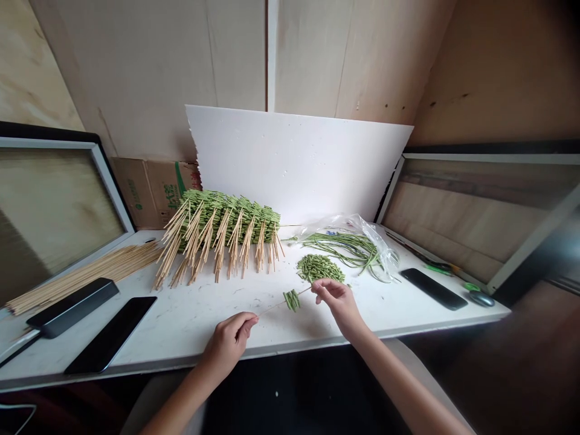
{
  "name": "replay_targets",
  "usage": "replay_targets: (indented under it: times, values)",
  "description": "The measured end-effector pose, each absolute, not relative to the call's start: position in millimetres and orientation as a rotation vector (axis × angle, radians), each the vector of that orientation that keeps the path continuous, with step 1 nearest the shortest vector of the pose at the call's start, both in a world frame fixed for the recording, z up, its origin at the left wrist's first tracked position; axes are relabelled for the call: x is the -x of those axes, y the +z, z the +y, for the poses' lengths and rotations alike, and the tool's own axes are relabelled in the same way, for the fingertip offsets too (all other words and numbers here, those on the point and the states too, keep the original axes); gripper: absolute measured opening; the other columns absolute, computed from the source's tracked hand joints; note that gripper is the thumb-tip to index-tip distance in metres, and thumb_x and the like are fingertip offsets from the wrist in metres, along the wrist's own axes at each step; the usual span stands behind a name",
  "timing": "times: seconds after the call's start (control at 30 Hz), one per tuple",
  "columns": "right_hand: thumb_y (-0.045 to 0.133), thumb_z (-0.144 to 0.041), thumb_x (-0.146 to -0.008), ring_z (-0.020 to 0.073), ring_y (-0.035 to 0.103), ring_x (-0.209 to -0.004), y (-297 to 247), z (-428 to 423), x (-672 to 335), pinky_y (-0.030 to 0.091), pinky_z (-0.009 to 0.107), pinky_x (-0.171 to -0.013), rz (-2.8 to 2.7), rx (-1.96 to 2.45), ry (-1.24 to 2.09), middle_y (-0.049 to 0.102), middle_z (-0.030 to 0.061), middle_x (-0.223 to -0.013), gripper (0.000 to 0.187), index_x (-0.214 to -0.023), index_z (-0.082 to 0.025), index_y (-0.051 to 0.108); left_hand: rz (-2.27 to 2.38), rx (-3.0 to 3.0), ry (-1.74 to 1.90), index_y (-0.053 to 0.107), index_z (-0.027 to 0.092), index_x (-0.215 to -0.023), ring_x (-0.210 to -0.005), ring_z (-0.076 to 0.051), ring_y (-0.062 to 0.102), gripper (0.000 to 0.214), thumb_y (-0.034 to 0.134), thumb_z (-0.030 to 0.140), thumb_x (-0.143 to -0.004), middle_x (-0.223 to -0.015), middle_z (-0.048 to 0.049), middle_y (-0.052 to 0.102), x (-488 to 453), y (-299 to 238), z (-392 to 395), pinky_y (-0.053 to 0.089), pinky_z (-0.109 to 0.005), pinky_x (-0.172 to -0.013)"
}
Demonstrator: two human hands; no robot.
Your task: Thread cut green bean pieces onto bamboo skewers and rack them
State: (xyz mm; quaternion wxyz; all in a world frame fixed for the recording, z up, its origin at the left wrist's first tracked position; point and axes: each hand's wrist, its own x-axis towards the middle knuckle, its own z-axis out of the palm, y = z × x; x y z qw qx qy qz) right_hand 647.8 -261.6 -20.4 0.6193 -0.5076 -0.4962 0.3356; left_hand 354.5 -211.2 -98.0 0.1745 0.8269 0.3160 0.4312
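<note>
My left hand (231, 335) is closed around one end of a thin wooden skewer (270, 309), held a little above the table's front part. Several short green bean pieces (292, 300) are threaded side by side across its middle. At the skewer's other end my right hand (334, 299) pinches with thumb and forefinger; whether a bean piece is between those fingertips I cannot tell. Just behind the right hand lies a heap of cut bean pieces (319, 267). Long uncut beans (347, 246) lie beyond it, partly under a clear plastic bag (357, 225).
Stacked bean skewers (226, 220) fill the back left, their sticks pointing forward. Bare skewers (90, 272), a black box-shaped device (75, 305) and a phone (111, 335) lie left. Another phone (432, 289) and scissors (439, 264) lie right. A white board (299, 163) stands behind.
</note>
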Motion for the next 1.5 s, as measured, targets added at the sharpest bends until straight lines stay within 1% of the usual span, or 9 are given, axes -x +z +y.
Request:
replay_targets:
  times: [0.23,0.4,0.57,0.8,1.03,1.1,1.27,1.4,1.5]
  values:
    - [0.077,-0.055,-0.08,0.0235,0.063,-0.077,-25.9,-262.6,-637.0,0.053,0.035,-0.068,-1.126,1.184,0.695,0.069,0.005,-0.071,0.033,-0.073,-0.023,0.074,0.904,-2.356,1.254,0.07,0.017,-0.094,-0.055,-0.012,0.057,0.022,0.051,0.025,-0.103,-0.063,0.0012,0.059,-354.8,-96.4,-210.5,0.047,-0.021,-0.058]
    - [0.075,-0.054,-0.082,0.0255,0.064,-0.087,-33.5,-262.9,-631.5,0.052,0.034,-0.068,-1.093,1.193,0.66,0.072,0.007,-0.082,0.034,-0.067,-0.023,0.072,0.899,-2.355,1.277,0.072,0.017,-0.094,-0.055,-0.012,0.058,0.022,0.052,0.024,-0.102,-0.064,0.0002,0.062,-354.9,-94.2,-211.8,0.048,-0.021,-0.058]
    - [0.075,-0.055,-0.082,0.0257,0.064,-0.087,-40.2,-262.5,-625.1,0.052,0.035,-0.072,-1.109,1.182,0.7,0.072,0.0072,-0.084,0.039,-0.062,-0.022,0.069,0.868,-2.362,1.271,0.072,0.017,-0.096,-0.058,-0.013,0.061,0.021,0.052,0.022,-0.102,-0.069,-0.0016,0.067,-354.7,-95.0,-211.9,0.05,-0.022,-0.06]
    - [0.077,-0.052,-0.081,0.0236,0.064,-0.082,-51.2,-260.3,-620.3,0.052,0.033,-0.073,-1.146,1.133,0.752,0.072,0.0081,-0.088,0.032,-0.078,-0.021,0.075,0.837,-2.372,1.272,0.072,0.017,-0.099,-0.063,-0.014,0.066,0.02,0.052,0.02,-0.101,-0.077,-0.0045,0.073,-354.8,-93.0,-212.6,0.054,-0.023,-0.064]
    - [0.078,-0.052,-0.081,0.0229,0.067,-0.082,-50.4,-259.4,-622.5,0.052,0.032,-0.072,-1.205,1.126,0.805,0.075,0.0068,-0.088,0.031,-0.079,-0.021,0.076,0.845,-2.372,1.26,0.071,0.017,-0.098,-0.059,-0.013,0.063,0.021,0.052,0.023,-0.102,-0.071,-0.0025,0.069,-354.8,-94.4,-212.0,0.051,-0.022,-0.061]
    - [0.073,-0.054,-0.085,0.0229,0.067,-0.083,-46.0,-259.1,-627.0,0.052,0.032,-0.072,-1.232,1.142,0.795,0.076,0.0069,-0.089,0.033,-0.083,-0.021,0.078,0.861,-2.375,1.252,0.07,0.018,-0.098,-0.058,-0.013,0.061,0.021,0.051,0.025,-0.103,-0.068,-0.0009,0.065,-354.7,-95.0,-211.9,0.05,-0.022,-0.06]
    - [0.056,-0.06,-0.095,0.0262,0.068,-0.09,-39.6,-255.8,-646.6,0.051,0.033,-0.071,-1.197,1.154,0.762,0.077,0.0106,-0.091,0.048,-0.095,-0.02,0.081,0.918,-2.38,1.242,0.067,0.019,-0.098,-0.056,-0.012,0.059,0.021,0.049,0.027,-0.104,-0.065,0.0017,0.058,-354.3,-96.8,-212.2,0.048,-0.021,-0.059]
    - [0.055,-0.063,-0.094,0.0283,0.068,-0.095,-38.2,-250.1,-669.3,0.052,0.034,-0.07,-1.094,1.189,0.751,0.077,0.013,-0.096,0.052,-0.095,-0.018,0.081,0.921,-2.388,1.254,0.065,0.02,-0.098,-0.056,-0.012,0.059,0.018,0.049,0.028,-0.105,-0.065,0.0023,0.058,-354.7,-97.6,-211.8,0.048,-0.021,-0.06]
    - [0.059,-0.064,-0.09,0.0276,0.068,-0.092,-34.5,-246.0,-687.2,0.052,0.034,-0.069,-1.039,1.202,0.708,0.077,0.0124,-0.094,0.052,-0.099,-0.018,0.081,0.914,-2.396,1.281,0.064,0.02,-0.098,-0.057,-0.012,0.06,0.017,0.05,0.027,-0.104,-0.066,0.0024,0.059,-355.8,-97.8,-211.6,0.049,-0.02,-0.061]
